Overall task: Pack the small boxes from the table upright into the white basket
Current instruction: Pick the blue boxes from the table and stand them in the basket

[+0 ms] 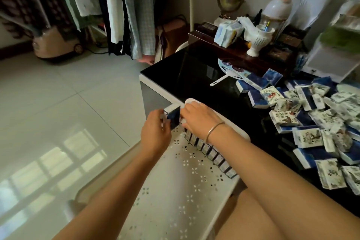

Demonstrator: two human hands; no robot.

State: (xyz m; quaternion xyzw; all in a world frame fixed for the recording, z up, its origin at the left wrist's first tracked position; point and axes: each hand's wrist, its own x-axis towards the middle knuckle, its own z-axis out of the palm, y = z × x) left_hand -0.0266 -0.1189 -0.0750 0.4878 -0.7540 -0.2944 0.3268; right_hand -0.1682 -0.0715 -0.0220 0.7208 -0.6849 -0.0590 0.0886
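White basket (175, 191): right wall lies along the near edge of the table (185, 76), far right corner close to the table's front-left corner.

Row of boxes (212, 154): upright, packed side by side along the basket's right wall from the near end toward the far end. Left of the row, open perforated floor runs across to the left wall.

Loose boxes (311, 122): heaped on the right part of the table, some flat and some tilted, reaching close to the edge beside the basket. The table's left part shows glossy black top between the corner and a hand fan (231, 70).

Left hand (154, 132): forearm reaches across the basket, hand above its far end. Fingers and thumb are clamped on the held box (173, 116), which is upright with its dark side facing the camera, raised above the far end of the row.

Right hand (200, 119): palm down over the far end of the row at the basket's far right corner, fingers bent toward the held box. Fingertips are hidden, so I cannot tell whether they grip anything. Bracelet (214, 129) on the wrist.
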